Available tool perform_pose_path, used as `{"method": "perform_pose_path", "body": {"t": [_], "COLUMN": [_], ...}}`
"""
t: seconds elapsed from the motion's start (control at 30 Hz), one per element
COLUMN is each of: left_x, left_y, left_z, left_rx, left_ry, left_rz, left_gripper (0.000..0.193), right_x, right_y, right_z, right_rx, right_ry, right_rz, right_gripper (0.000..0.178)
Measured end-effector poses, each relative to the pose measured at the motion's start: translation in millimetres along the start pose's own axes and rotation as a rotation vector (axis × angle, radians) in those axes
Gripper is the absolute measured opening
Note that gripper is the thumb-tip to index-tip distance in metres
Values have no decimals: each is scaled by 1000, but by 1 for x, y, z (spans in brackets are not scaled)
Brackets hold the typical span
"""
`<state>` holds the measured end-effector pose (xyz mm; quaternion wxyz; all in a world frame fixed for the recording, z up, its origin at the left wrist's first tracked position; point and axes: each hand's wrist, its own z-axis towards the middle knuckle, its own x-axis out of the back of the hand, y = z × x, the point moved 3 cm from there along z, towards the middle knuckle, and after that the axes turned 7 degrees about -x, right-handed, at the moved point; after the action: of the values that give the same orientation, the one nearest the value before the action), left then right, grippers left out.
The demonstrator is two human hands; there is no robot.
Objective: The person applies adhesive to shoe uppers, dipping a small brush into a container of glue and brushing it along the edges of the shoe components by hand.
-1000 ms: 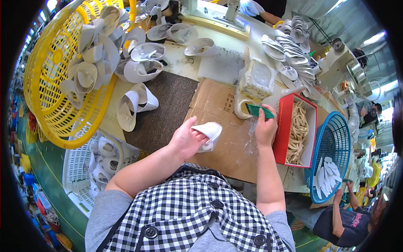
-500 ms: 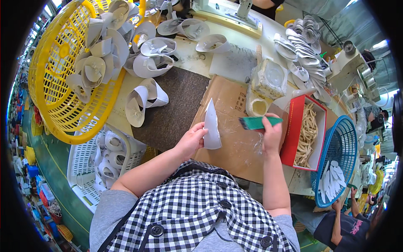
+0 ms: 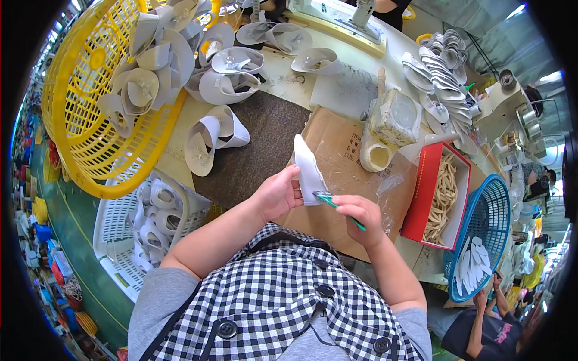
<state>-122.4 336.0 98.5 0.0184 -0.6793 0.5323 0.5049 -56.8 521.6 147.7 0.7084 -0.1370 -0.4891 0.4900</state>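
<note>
Green brush (image 3: 327, 198) has moved left — onto the white piece (image 3: 308, 171).

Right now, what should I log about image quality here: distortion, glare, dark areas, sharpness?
Head view: fisheye bending curves the line on the green floor; head view: black fills the corners; head view: bright glare streaks at upper right; head view: the white piece and green brush read clearly, though the brush's bristle tips are too small to judge.
</note>
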Motion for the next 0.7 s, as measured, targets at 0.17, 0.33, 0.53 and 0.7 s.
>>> {"method": "perform_pose_path", "body": {"t": [0.17, 0.33, 0.53, 0.7], "left_x": [-12, -7, 37, 68], "left_y": [6, 3, 2, -18], "left_z": [8, 11, -9, -20], "left_rx": [-16, -64, -130, -110], "left_ry": [33, -33, -85, 74], "left_rz": [-233, -483, -699, -579], "left_gripper": [40, 37, 36, 35], "right_x": [13, -8, -48, -83], "right_y": [-7, -4, 8, 53], "right_z": [-12, -13, -20, -35], "right_rx": [-54, -101, -622, -782], "right_ry": [225, 415, 615, 575], "right_rz": [-27, 131, 732, 742], "right_gripper": [29, 15, 17, 18]}}
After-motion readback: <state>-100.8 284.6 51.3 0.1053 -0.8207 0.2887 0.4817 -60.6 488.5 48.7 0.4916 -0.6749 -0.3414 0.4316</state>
